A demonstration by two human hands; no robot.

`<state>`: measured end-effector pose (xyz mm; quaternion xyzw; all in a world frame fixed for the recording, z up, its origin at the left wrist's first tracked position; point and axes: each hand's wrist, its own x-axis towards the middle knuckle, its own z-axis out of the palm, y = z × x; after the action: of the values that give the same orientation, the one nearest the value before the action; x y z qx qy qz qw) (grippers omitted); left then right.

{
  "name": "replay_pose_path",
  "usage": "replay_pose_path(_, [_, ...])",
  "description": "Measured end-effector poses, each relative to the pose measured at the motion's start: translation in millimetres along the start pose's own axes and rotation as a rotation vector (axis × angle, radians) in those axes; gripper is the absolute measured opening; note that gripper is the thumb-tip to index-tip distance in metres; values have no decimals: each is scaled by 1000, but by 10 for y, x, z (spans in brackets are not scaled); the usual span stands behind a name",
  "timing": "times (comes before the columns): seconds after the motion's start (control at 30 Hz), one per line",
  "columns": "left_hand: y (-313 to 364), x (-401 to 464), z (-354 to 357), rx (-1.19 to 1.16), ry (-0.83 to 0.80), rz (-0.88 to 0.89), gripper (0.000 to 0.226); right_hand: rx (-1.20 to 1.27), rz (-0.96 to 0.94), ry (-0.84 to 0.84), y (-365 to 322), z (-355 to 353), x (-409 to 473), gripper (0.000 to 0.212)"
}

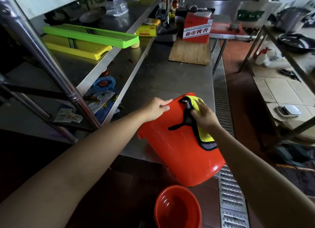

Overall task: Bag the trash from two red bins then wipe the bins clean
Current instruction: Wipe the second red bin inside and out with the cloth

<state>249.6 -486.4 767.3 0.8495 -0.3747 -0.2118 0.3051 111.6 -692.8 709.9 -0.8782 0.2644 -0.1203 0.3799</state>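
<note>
Both hands were on a red bin point(180, 147) lying tilted on the steel counter point(163, 77), its base overhanging the near edge. Left hand point(156, 109) held the bin's rim, fingers curled; right hand point(203, 116) pressed a yellow cloth point(205, 137) flat-fingered against its side. Second red bin point(177, 209) stood upright on the floor below.
</note>
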Motion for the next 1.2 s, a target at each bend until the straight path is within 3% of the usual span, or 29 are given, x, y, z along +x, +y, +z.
replay_pose_path(0.07, [4,-35,7,16,0,-3,41,-52,28,14,-70,53,-107,60])
replay_pose_path(0.23, [105,-130,247,28,-42,39,37,-581,-264,140,-131,605,-1048,69])
replay_pose_path(0.37, [103,-161,304,-53,23,23,35,-726,-456,115,-134,846,-1323,69])
replay_pose_path(0.5, [154,-147,337,-195,-35,-41,35,-788,-592,20,-61,923,-1436,69])
replay_pose_path(0.57, [168,-117,348,-275,-76,-84,36,-734,-533,11,-22,738,-1294,69])
replay_pose_path(0.63, [162,-97,372,-334,-101,-104,35,-586,-354,19,82,460,-1107,68])
replay_pose_path(0.77, [140,-124,375,-398,-103,-165,35,-89,43,-11,270,-5,-712,62])
replay_pose_path(0.87, [145,-130,405,-430,-80,-185,35,-172,99,17,98,106,-760,62])
replay_pose_path(0.97, [167,-122,434,-446,-58,-198,35,-557,-90,110,-111,579,-1289,65])
replay_pose_path(1.07, [214,-117,444,-455,-81,-225,37,-807,-434,-13,-146,1018,-1802,66])
replay_pose_path(1.13, [215,-142,462,-461,-74,-223,38,-819,-529,-51,-70,991,-1775,65])
replay_pose_path(1.2, [181,-179,476,-472,-58,-209,38,-731,-496,-20,31,736,-1575,65])
